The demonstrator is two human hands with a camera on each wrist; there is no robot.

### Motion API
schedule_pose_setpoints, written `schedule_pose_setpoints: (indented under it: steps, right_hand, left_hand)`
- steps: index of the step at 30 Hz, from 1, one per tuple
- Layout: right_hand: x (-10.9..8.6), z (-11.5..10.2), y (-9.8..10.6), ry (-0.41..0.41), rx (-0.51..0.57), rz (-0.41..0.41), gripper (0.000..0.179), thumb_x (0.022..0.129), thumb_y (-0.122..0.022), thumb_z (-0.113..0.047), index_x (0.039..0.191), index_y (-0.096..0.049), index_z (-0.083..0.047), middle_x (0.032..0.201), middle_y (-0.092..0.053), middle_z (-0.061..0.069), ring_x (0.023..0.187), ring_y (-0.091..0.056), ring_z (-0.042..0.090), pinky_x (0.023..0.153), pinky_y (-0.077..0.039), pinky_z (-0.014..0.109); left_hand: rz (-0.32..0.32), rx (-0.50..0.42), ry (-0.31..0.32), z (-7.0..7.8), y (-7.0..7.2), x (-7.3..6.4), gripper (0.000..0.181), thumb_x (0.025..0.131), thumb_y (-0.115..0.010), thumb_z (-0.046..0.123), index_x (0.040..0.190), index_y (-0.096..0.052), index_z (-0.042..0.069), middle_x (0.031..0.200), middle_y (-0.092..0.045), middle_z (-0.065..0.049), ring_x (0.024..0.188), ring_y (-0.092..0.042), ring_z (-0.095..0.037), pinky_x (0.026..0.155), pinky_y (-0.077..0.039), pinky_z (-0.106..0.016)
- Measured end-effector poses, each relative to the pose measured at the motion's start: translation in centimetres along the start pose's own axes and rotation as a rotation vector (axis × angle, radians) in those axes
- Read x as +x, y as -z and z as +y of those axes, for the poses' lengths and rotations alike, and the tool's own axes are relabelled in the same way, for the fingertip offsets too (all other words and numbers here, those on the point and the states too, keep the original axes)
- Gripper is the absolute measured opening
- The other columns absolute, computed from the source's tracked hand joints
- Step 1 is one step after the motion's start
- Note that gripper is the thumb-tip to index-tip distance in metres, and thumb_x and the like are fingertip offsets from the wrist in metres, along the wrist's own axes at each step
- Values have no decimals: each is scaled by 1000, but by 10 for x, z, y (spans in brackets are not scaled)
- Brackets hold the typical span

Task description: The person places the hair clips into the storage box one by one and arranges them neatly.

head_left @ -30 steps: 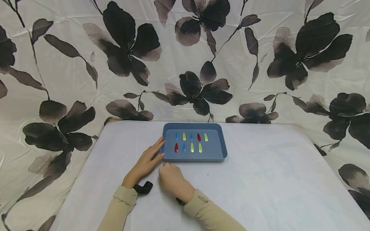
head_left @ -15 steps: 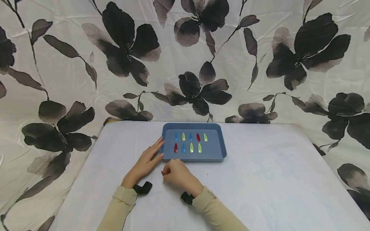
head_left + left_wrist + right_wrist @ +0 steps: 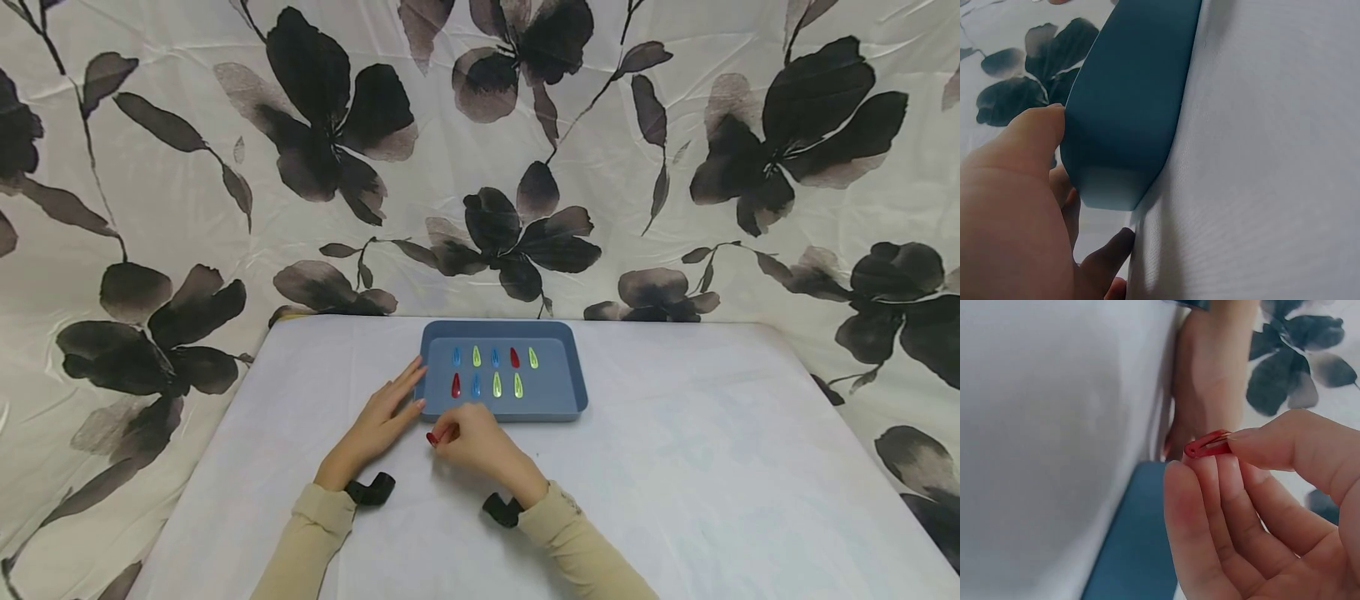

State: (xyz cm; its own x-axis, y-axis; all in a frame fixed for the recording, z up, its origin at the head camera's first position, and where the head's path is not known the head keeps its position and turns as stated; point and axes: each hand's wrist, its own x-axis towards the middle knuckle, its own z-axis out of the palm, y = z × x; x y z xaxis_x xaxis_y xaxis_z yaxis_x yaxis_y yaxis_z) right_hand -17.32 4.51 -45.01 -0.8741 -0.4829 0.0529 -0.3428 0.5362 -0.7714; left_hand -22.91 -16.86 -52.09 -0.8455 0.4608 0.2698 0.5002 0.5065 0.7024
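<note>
A red snap hair clip is pinched between the thumb and fingers of my right hand, just in front of the tray's near left corner in the head view. In the right wrist view the thumb presses on one end of the clip, and its other end sticks out past the fingertips. My left hand rests against the left end of the blue-grey tray, fingers extended. The left wrist view shows its thumb at the tray's rim. Two rows of hair clips lie inside the tray: blue, yellow-green and red.
The tray lies near the far edge of a table covered in white cloth. A floral-print cloth hangs behind it. Both wrists wear black camera mounts, such as the left one.
My right hand has risen from the table in front of the tray and shifted right, turning so that the red hair clip shows in its fingers. The left hand and tray stay put.
</note>
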Motion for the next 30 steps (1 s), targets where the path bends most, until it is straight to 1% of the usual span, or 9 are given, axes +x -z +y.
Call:
schedule_pose_setpoints:
  steps: [7, 10, 14, 19, 21, 24, 28, 30]
  right_hand:
    - [-4, 1, 17, 30, 65, -1, 34, 80, -68, 10, 111, -72, 0, 72, -61, -2, 63, -55, 9, 58, -48, 21]
    - [-5, 4, 24, 19, 99, 7, 36, 81, -67, 9, 116, -72, 0, 73, -63, -2, 63, -57, 11, 57, -48, 22]
    - [-5, 9, 34, -18, 140, 43, 31, 82, -67, 7, 111, -74, -2, 76, -63, -1, 65, -58, 13, 56, -48, 24]
    - [-5, 14, 46, -36, 194, 137, 25, 78, -71, 7, 100, -73, -4, 76, -63, 1, 66, -58, 14, 58, -49, 26]
    - [-5, 17, 51, -62, 249, 166, 23, 76, -72, 8, 97, -71, -2, 76, -63, 3, 66, -59, 16, 59, -51, 28]
    - [-6, 22, 57, -106, 357, 205, 22, 76, -73, 8, 96, -67, 2, 79, -65, 8, 68, -63, 20, 67, -58, 38]
    - [-8, 32, 62, -125, 525, 257, 17, 78, -71, 9, 93, -62, 6, 83, -66, 15, 72, -70, 31, 74, -59, 50]
    - [-8, 38, 64, -123, 593, 290, 13, 80, -69, 10, 89, -61, 7, 84, -67, 17, 74, -71, 34, 75, -60, 49]
  left_hand:
    - [3, 11, -15, -3, -1, 0, 57, 104, -52, 27, 155, -34, 8, 165, -19, -2, 148, -23, -29, 116, -12, -64]
    - [1, 9, -14, -3, -1, 1, 58, 104, -52, 28, 155, -34, 9, 165, -19, -1, 149, -23, -28, 116, -11, -63]
    - [1, 10, -13, -4, -2, 1, 58, 104, -53, 28, 155, -34, 9, 165, -19, -1, 149, -22, -28, 117, -11, -63]
    - [1, 6, -2, -3, -2, 1, 58, 104, -53, 29, 155, -34, 9, 165, -19, 0, 149, -21, -27, 117, -11, -62]
    - [0, 4, 2, -2, -1, 0, 58, 104, -52, 29, 155, -34, 10, 165, -18, 1, 149, -21, -26, 117, -10, -61]
    - [2, 8, 1, -3, -1, 0, 58, 104, -52, 29, 155, -34, 10, 165, -18, 0, 149, -21, -26, 117, -10, -62]
    - [4, 3, 2, -3, -1, 0, 58, 104, -52, 30, 156, -33, 10, 165, -18, 0, 150, -20, -27, 117, -10, -62]
    - [4, 1, 0, -3, -1, 0, 58, 104, -52, 30, 155, -34, 9, 165, -18, -1, 150, -20, -28, 117, -10, -63]
